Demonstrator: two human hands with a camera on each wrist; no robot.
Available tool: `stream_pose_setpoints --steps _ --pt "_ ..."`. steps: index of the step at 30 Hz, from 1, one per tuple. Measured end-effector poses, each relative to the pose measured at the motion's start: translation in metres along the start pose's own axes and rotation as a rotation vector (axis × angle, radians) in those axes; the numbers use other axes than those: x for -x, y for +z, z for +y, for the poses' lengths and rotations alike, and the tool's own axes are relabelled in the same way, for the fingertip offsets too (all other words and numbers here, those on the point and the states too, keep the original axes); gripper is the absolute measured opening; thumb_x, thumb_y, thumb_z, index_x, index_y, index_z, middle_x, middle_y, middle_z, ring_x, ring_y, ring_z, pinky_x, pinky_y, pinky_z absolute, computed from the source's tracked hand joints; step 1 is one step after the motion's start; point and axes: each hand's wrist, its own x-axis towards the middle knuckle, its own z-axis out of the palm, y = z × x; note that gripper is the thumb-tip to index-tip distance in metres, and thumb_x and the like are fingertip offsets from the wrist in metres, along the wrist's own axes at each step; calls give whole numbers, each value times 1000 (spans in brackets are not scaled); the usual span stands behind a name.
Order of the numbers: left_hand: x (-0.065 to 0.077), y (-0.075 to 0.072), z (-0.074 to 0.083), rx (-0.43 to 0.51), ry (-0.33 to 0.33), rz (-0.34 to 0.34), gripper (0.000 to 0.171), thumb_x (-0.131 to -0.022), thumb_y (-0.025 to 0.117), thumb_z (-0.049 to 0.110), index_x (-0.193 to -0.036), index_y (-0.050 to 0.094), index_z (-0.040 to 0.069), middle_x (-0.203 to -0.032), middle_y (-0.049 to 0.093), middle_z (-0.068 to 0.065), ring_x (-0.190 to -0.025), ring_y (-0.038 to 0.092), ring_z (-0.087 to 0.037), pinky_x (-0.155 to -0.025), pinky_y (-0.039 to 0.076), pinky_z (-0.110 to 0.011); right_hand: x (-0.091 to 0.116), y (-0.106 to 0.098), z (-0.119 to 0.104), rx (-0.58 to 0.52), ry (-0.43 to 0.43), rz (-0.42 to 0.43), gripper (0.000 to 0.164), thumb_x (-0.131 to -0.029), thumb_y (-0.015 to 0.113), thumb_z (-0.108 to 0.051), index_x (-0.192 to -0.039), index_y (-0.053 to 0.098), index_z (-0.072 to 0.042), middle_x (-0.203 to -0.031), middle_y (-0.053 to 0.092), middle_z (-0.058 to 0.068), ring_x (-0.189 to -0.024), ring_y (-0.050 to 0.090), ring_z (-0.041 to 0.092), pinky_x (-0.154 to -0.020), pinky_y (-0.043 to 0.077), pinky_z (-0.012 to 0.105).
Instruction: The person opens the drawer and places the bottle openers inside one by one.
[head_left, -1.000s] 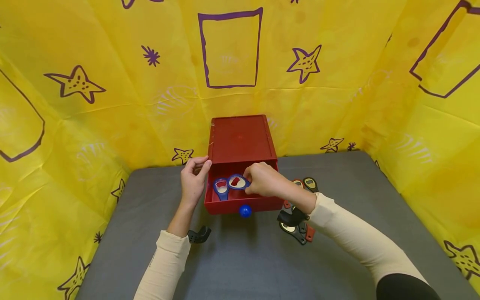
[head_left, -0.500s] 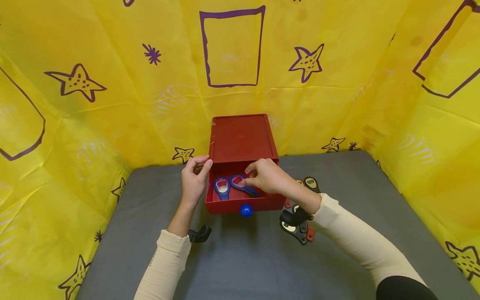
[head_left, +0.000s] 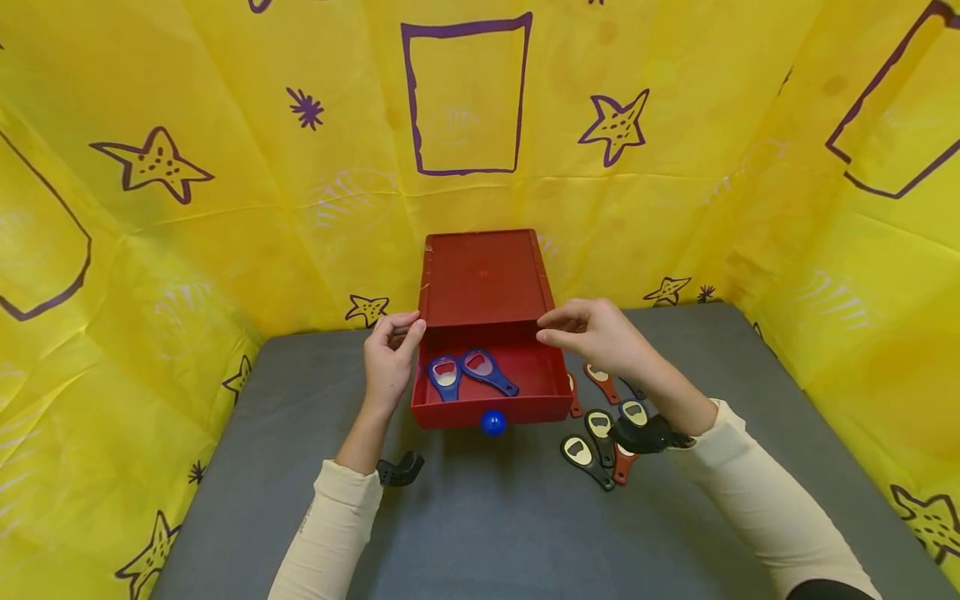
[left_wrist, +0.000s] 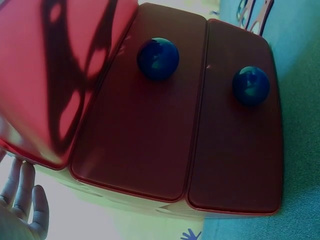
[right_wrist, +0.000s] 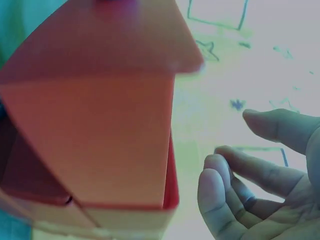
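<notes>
- Blue bottle openers, two of them (head_left: 491, 376), lie flat in the pulled-out red drawer (head_left: 457, 413), as the head view shows; their round ends sit side by side at its left part, the right one slanting its handle toward the front right.
- Same view: more openers, black (head_left: 587, 460) and red (head_left: 601, 383) among them, lie scattered on the grey table (head_left: 487, 517), right of the drawer. All look light, stiff and hard to break, perhaps a little slick; the narrow handle seems the best place to pinch.
- Also there: the right hand (head_left: 600, 333) is empty, thumb and fingers bent and parted, near the right edge of the cabinet (head_left: 486, 279). The left hand (head_left: 388, 358) has its fingertips at the cabinet's left edge.
- Left wrist view: the left hand's fingers are loosely extended against the red side, steadying rather than gripping, I judge. Lower drawers (left_wrist: 132, 120) are shut. The plastic looks thin and light, so the cabinet might slide if pulled; the round knob (head_left: 493, 423) is the natural hold for the drawer.
- Right wrist view: thumb well apart from the fingers, nothing between, clear of the drawer.
</notes>
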Motion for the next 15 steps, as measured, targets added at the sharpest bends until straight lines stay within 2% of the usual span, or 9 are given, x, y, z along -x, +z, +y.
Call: stream_pose_setpoints --steps 8,15 --pt "-1 0 0 16 2 5 26 -92 64 4 -111 63 -13 -95 57 10 -84 57 -2 -79 50 -13 14 -20 29 -70 68 61 28 -91 68 -25 -110 71 -4 -97 70 13 -77 63 18 -66 54 25" --pt "-2 1 -2 23 11 6 26 -92 64 3 -111 63 -13 -96 57 8 -84 57 -1 -79 51 -14 25 -28 56 -45 134 80 37 -93 66 -31 -116 68 -3 -100 72 11 -76 63 10 -67 53 23"
